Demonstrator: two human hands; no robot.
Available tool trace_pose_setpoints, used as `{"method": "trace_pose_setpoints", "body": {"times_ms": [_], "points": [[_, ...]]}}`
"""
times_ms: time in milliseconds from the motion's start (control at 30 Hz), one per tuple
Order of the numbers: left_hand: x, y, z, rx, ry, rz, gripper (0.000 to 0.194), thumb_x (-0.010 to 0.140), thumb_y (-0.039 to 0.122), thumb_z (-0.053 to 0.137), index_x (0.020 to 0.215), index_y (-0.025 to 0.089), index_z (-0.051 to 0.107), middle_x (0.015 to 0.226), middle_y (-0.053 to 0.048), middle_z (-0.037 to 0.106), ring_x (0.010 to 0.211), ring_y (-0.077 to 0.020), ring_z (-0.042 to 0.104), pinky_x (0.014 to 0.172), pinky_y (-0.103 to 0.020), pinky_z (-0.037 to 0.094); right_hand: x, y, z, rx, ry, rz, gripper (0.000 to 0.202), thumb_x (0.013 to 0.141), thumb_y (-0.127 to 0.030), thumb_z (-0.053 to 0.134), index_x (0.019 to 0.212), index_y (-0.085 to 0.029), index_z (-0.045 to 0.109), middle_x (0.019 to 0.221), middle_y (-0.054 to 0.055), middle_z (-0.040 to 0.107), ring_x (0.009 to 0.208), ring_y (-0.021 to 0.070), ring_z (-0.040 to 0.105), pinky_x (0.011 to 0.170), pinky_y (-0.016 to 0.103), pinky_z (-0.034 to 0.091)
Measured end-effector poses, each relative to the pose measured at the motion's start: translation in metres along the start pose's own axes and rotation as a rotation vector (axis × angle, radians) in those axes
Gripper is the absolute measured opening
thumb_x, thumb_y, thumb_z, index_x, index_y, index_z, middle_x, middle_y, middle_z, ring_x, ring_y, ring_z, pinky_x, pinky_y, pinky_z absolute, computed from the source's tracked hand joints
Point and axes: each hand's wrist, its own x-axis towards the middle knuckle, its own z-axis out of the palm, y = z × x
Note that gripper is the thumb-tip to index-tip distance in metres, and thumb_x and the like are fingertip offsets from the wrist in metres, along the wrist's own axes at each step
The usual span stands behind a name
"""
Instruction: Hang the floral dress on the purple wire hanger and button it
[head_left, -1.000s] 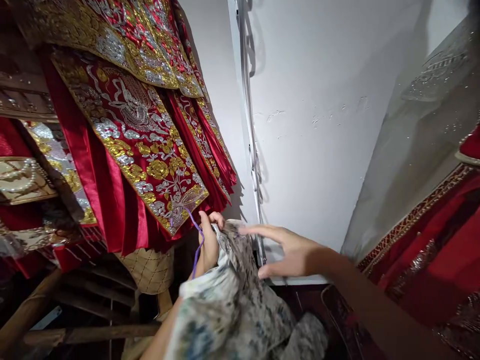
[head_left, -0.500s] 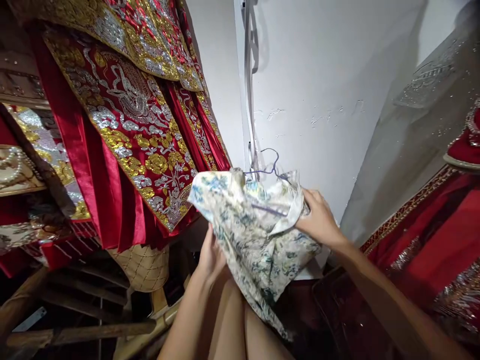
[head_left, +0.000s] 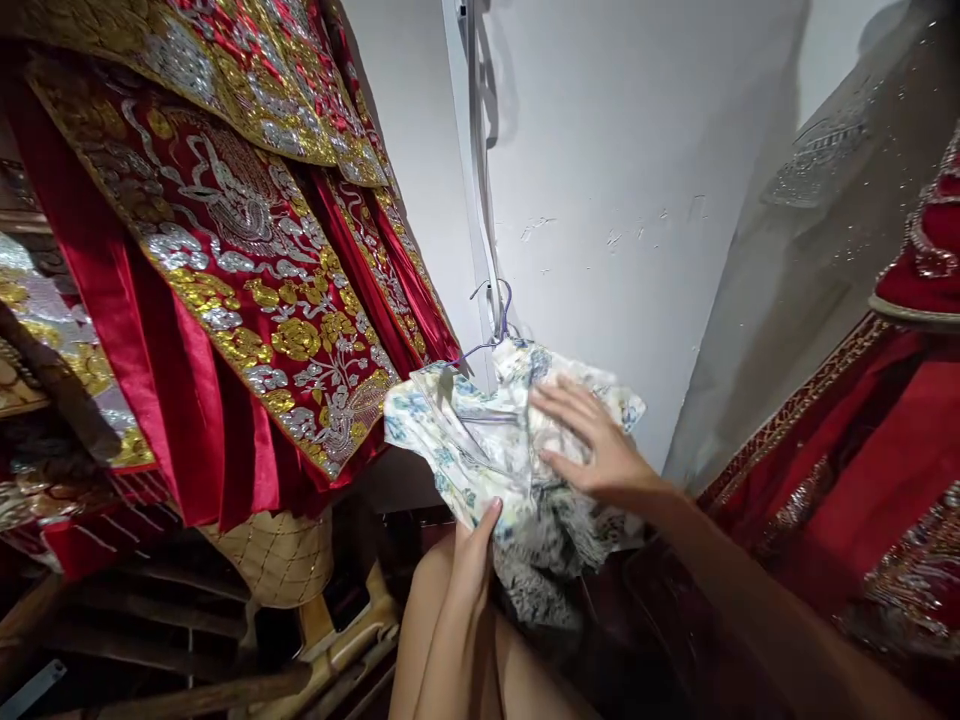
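Note:
A white garment with blue and green flowers (head_left: 450, 440) hangs on a thin purple hanger (head_left: 507, 310), above the person's knees. Grey, furry-looking fabric (head_left: 536, 575) shows at its lower part. My left hand (head_left: 476, 545) grips the garment's lower front edge, thumb on top and the other fingers hidden behind the cloth. My right hand (head_left: 589, 435) lies on the garment's right side with its fingers spread, palm toward the cloth.
A red dress with gold and silver embroidery (head_left: 292, 290) hangs at the left. Another red beaded garment (head_left: 885, 430) stands at the right. Behind is a white wall (head_left: 615, 150) with a strip (head_left: 480, 180). Wooden chair parts (head_left: 225, 690) are at the lower left.
The garment has opened out, its neckline now facing up. My right hand has left the collar and lies on the front. My left hand has moved right, its thumb now over the cloth.

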Motion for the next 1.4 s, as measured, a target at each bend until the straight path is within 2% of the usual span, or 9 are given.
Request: {"method": "trace_pose_setpoints", "body": {"times_ms": [100, 200, 333, 533, 667, 900, 1000, 1200, 1400], "points": [[-0.013, -0.024, -0.001, 0.021, 0.007, 0.004, 0.077, 0.074, 0.034, 0.085, 0.143, 0.024, 0.054, 0.143, -0.011, 0.061, 0.138, -0.0317, 0.051, 0.118, -0.040, 0.038, -0.050, -0.011, 0.040, 0.332, 0.058, 0.103, 0.045, 0.090, -0.032, 0.063, 0.135, -0.032, 0.062, 0.150, 0.005, 0.053, 0.146, 0.0311, 0.038, 0.119, 0.056, 0.029], [-0.030, -0.044, -0.004, 0.022, 0.054, 0.043, 0.080, 0.073, 0.036, 0.086, 0.145, 0.027, 0.053, 0.145, -0.010, 0.059, 0.142, -0.0305, 0.047, 0.121, -0.039, 0.034, -0.101, -0.022, 0.091, 0.627, 0.282, 0.415, 0.031, 0.093, -0.036, 0.059, 0.122, -0.029, 0.067, 0.132, 0.008, 0.067, 0.126, 0.0293, 0.060, 0.109, 0.049, 0.045], [-0.046, -0.040, -0.013, 0.082, 0.058, 0.016, 0.078, 0.072, 0.038, 0.086, 0.143, 0.027, 0.056, 0.149, -0.010, 0.055, 0.145, -0.0305, 0.041, 0.124, -0.038, 0.028, -0.131, -0.033, 0.129, 0.787, 0.361, 0.713, 0.029, 0.083, -0.048, 0.070, 0.101, -0.025, 0.068, 0.099, 0.008, 0.072, 0.095, 0.0289, 0.068, 0.085, 0.041, 0.056], [-0.057, 0.001, -0.027, 0.198, -0.006, -0.067, 0.071, 0.070, 0.042, 0.087, 0.135, 0.024, 0.064, 0.150, -0.009, 0.054, 0.145, -0.0330, 0.041, 0.124, -0.042, 0.028, -0.107, -0.039, 0.104, 0.913, 0.113, 0.669, 0.035, 0.090, -0.056, 0.061, 0.082, -0.022, 0.059, 0.071, -0.001, 0.054, 0.068, 0.0172, 0.053, 0.066, 0.028, 0.044], [-0.067, 0.009, -0.028, 0.275, -0.053, -0.054, 0.080, 0.069, 0.045, 0.087, 0.140, 0.020, 0.059, 0.147, -0.013, 0.056, 0.142, -0.0352, 0.045, 0.123, -0.047, 0.029, -0.102, -0.047, 0.095, 1.024, 0.035, 0.685, 0.040, 0.089, -0.056, 0.063, 0.077, -0.022, 0.049, 0.061, -0.005, 0.045, 0.059, 0.0129, 0.041, 0.057, 0.026, 0.035], [-0.068, 0.000, -0.027, 0.223, -0.060, -0.050, 0.084, 0.078, 0.045, 0.081, 0.151, 0.024, 0.046, 0.150, -0.012, 0.053, 0.143, -0.0308, 0.045, 0.122, -0.044, 0.031, -0.107, -0.046, 0.098, 1.109, 0.259, 0.758, 0.034, 0.071, -0.032, 0.082, 0.093, -0.021, 0.059, 0.080, -0.001, 0.058, 0.071, 0.0132, 0.049, 0.065, 0.025, 0.038], [-0.070, -0.001, -0.026, 0.223, -0.047, -0.065, 0.085, 0.078, 0.045, 0.081, 0.152, 0.023, 0.045, 0.150, -0.012, 0.053, 0.143, -0.0320, 0.044, 0.123, -0.045, 0.030, -0.108, -0.043, 0.098, 1.197, 0.325, 0.785, 0.030, 0.071, -0.024, 0.080, 0.094, -0.024, 0.061, 0.078, -0.004, 0.051, 0.071, 0.0113, 0.047, 0.066, 0.023, 0.038], [-0.074, -0.001, -0.021, 0.204, -0.057, -0.044, 0.085, 0.077, 0.044, 0.082, 0.151, 0.023, 0.046, 0.152, -0.012, 0.051, 0.144, -0.0332, 0.043, 0.123, -0.047, 0.029, -0.110, -0.041, 0.095, 1.394, 0.389, 0.762, 0.036, 0.066, -0.021, 0.085, 0.095, -0.027, 0.065, 0.082, -0.004, 0.049, 0.071, 0.0097, 0.044, 0.068, 0.022, 0.040], [-0.081, 0.006, -0.015, 0.213, -0.082, -0.043, 0.083, 0.077, 0.045, 0.081, 0.149, 0.020, 0.049, 0.147, -0.014, 0.056, 0.139, -0.0336, 0.048, 0.121, -0.047, 0.032, -0.106, -0.043, 0.095, 1.136, 0.318, 0.739, 0.031, 0.074, -0.034, 0.084, 0.096, -0.024, 0.063, 0.072, -0.005, 0.050, 0.063, 0.0095, 0.045, 0.060, 0.022, 0.039]]}}
